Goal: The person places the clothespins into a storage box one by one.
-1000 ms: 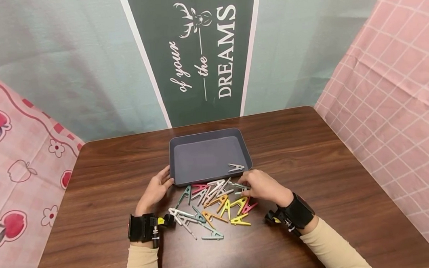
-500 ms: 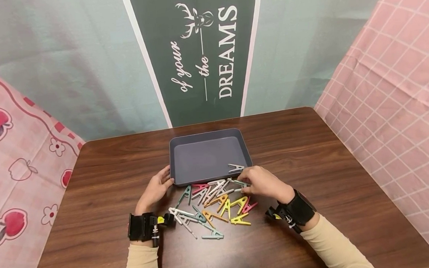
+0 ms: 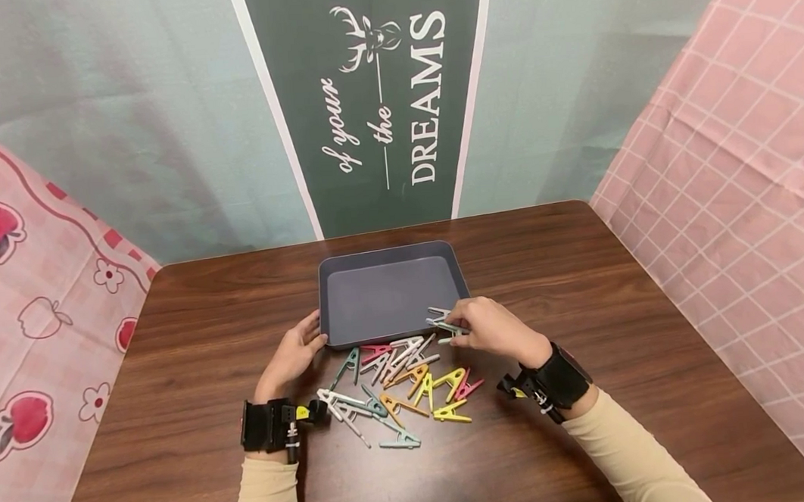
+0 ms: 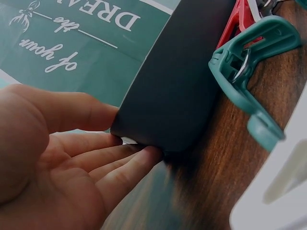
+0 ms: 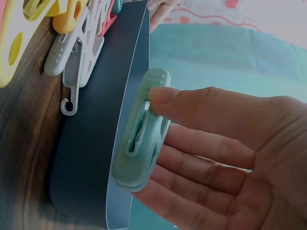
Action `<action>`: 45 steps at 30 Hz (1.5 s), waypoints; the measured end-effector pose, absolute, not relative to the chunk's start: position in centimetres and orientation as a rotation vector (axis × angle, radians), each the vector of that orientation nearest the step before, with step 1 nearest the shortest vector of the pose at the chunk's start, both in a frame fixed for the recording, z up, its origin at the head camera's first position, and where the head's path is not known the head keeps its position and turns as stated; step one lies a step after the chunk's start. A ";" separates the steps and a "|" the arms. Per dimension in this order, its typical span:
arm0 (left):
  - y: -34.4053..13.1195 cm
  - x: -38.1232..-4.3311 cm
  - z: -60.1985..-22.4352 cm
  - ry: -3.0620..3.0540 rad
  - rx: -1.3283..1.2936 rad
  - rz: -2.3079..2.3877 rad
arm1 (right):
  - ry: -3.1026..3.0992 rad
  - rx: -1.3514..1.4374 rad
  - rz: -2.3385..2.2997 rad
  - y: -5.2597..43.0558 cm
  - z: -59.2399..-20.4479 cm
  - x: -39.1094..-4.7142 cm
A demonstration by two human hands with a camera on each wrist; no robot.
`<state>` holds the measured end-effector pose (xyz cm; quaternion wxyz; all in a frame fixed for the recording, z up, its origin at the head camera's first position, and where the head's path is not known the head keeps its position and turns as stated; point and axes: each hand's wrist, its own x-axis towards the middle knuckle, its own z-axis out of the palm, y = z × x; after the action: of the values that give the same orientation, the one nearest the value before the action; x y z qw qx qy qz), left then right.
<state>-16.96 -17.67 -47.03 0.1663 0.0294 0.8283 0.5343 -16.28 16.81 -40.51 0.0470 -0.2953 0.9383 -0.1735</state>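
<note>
My right hand (image 3: 491, 327) pinches a pale mint-green clothespin (image 5: 144, 132) between thumb and fingers, over the front right corner of a dark grey tray (image 3: 379, 335). In the right wrist view the clothespin overlaps the tray's rim. My left hand (image 3: 297, 355) holds the tray's front left corner; in the left wrist view its thumb (image 4: 91, 112) is at the rim and its fingertips are lower on the wall. A grey clothespin (image 3: 438, 313) lies inside the tray, partly hidden by the held one. Nearest the left hand on the table is a dark green clothespin (image 4: 240, 72).
Several loose clothespins lie before the tray, among them an orange one (image 3: 402, 405), a yellow one (image 3: 453, 412), a red one (image 3: 469, 385) and a mint one (image 3: 401, 438). The wooden table (image 3: 546, 274) ends at curtains behind and at both sides.
My right hand has lifted the mint-green clothespin off the pile and moved it up and away from me to the tray's near right corner. The left hand stays at the tray.
</note>
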 end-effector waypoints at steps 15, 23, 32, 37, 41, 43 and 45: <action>-18.1 -16.6 -46.9 2.381 0.133 1.485 | 2.903 -0.803 -0.619 16.6 -40.1 -17.9; -18.1 -16.5 -47.0 2.388 0.103 1.498 | 2.929 -0.748 -0.666 16.5 -40.8 -18.6; -17.9 -16.7 -47.1 2.411 0.140 1.491 | 2.945 -0.716 -0.702 16.7 -41.6 -19.8; -17.9 -16.8 -47.1 2.397 0.142 1.500 | 2.946 -0.670 -0.694 16.7 -41.7 -20.4; -17.8 -16.8 -47.1 2.391 0.148 1.497 | 2.939 -0.627 -0.689 16.7 -41.8 -20.6; -17.8 -16.8 -47.1 2.392 0.150 1.497 | 2.935 -0.615 -0.685 16.7 -41.9 -20.8; -17.8 -16.8 -47.0 2.391 0.154 1.497 | 2.932 -0.604 -0.680 16.7 -42.0 -20.9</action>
<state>-16.80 -17.83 -47.03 0.1575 0.0539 0.8357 0.5233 -20.89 16.67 -42.03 0.0356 -0.1967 0.9544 -0.2215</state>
